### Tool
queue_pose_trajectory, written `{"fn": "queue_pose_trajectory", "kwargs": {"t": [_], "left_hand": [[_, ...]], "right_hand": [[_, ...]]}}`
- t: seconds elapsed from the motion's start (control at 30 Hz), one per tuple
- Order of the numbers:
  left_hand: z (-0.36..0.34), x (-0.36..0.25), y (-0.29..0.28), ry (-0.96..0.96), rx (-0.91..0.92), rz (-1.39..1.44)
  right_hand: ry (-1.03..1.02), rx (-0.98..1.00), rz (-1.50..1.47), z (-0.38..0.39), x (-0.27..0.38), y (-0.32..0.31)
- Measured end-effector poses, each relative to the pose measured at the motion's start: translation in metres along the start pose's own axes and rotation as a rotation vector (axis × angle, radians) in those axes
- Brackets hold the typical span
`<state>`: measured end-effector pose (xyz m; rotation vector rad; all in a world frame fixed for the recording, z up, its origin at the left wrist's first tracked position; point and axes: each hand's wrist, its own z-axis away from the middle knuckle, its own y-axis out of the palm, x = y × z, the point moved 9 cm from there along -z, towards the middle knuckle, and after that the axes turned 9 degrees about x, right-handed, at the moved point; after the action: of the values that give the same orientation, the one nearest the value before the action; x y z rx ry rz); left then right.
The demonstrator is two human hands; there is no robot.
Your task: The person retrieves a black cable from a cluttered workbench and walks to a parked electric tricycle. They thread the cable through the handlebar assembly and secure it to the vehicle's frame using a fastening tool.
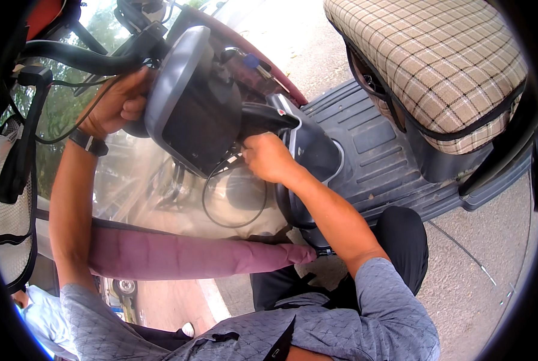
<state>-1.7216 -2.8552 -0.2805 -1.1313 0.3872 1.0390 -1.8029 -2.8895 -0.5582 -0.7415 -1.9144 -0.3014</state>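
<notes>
A grey-black dashboard housing (185, 114) of a scooter hangs tilted below the black handlebar (91, 56). My left hand (127, 99) is at the housing's left side under the handlebar, fingers curled, their tips partly hidden. My right hand (263, 153) has its fingers bent in at the housing's lower right edge, among small cable ends; what they grip is too small to name. A thin black cable (233, 227) loops down below it. Behind are a clear plastic windshield (124, 174) and the black steering column cover (311, 150).
A plaid-covered seat (425, 66) is at upper right, above a ribbed footboard (377, 162). A padded pink roll (179, 253) crosses below my hands. A mesh bag (1, 186) hangs at far left. Another person (40, 319) is at lower left. Thin cables (461, 253) cross the pavement at right.
</notes>
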Motion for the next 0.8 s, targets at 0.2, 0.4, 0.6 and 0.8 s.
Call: {"fn": "queue_pose_trajectory", "kwargs": {"t": [0.2,0.4,0.6,0.8], "left_hand": [[0.0,0.001,-0.001,0.006,-0.095,0.041],[-0.002,0.003,-0.003,-0.042,-0.129,-0.052],[-0.003,0.005,-0.007,-0.035,-0.132,-0.044],[-0.003,-0.001,0.003,-0.018,-0.097,0.008]], "right_hand": [[0.01,0.0,-0.043,0.001,-0.002,0.001],[-0.056,-0.053,-0.156,0.003,-0.007,-0.001],[-0.039,-0.009,-0.214,0.003,-0.008,0.001],[0.012,0.014,-0.23,0.004,-0.006,-0.002]]}}
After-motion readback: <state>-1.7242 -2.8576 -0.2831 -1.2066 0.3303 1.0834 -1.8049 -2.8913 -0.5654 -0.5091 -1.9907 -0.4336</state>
